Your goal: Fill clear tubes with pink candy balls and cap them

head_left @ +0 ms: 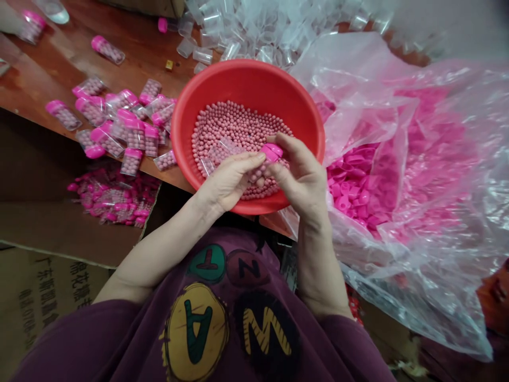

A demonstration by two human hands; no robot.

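Over a red basin of small pink balls, my two hands meet around one small clear bottle filled with pink balls. My left hand is wrapped round the bottle's body, and its thumb lies beside the cap. At the bright pink cap, the fingers and thumb of my right hand grip from the other side. The cap sits on the bottle's mouth; whether it is fully pressed down I cannot tell. Clear empty bottles lie among the balls left of my left hand.
Filled pink-capped bottles are heaped on the wooden table, left of the basin. A cardboard box below holds more. Clear bottles are piled behind. A plastic bag with pink caps lies right. Another person's hand shows upper left.
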